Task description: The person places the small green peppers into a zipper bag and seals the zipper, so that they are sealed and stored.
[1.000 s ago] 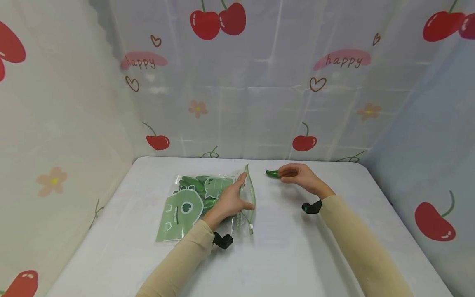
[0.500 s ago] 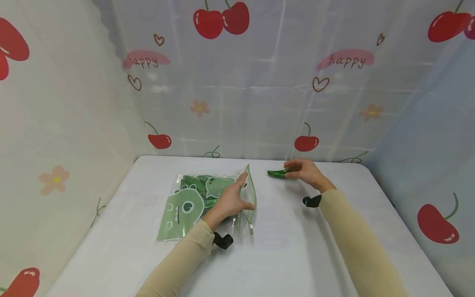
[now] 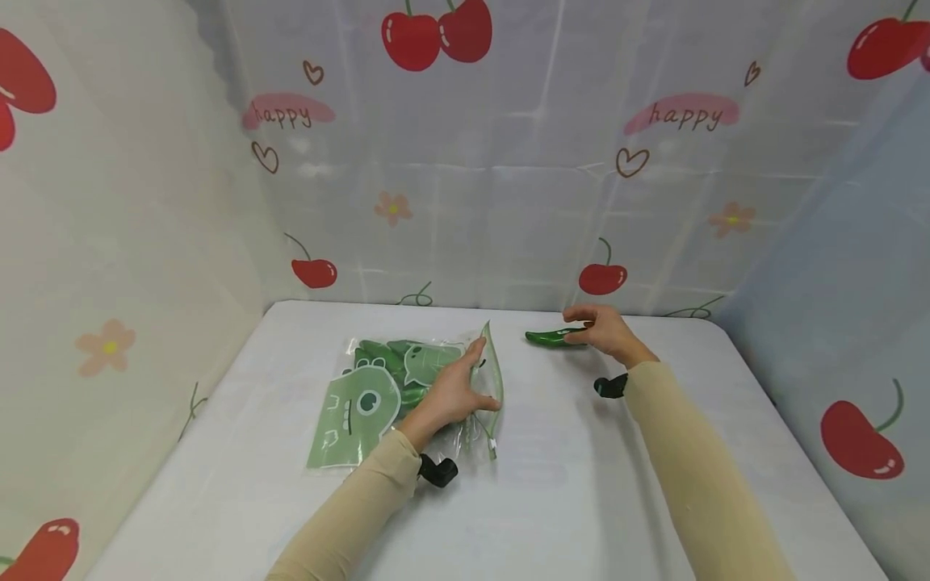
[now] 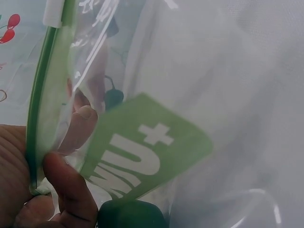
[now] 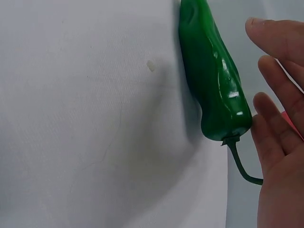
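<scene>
A clear zip bag (image 3: 353, 415) with a green cartoon monster print lies on the table. Several glossy green things (image 3: 374, 355) show inside; their kind is hard to tell. My left hand (image 3: 449, 394) holds the bag at its mouth, thumb and forefinger spread apart. In the left wrist view, curled fingers (image 4: 71, 190) grip the bag beside its green zip strip (image 4: 40, 99). A long green chili pepper (image 5: 216, 76) with a thin stem lies on the table. My right hand (image 3: 605, 332) is beside the pepper with fingers parted, its stem end near the palm.
The white table (image 3: 538, 508) carries the bag left of centre and the pepper towards the back. A curtain (image 3: 501, 234) printed with cherries and hearts hangs behind it and on both sides. A white zip slider (image 3: 492, 443) sits at the bag's near corner.
The right hand has drawn back to the right along the pepper and loosened its fingers, so more of the pepper shows. The left hand and the bag stay in place.
</scene>
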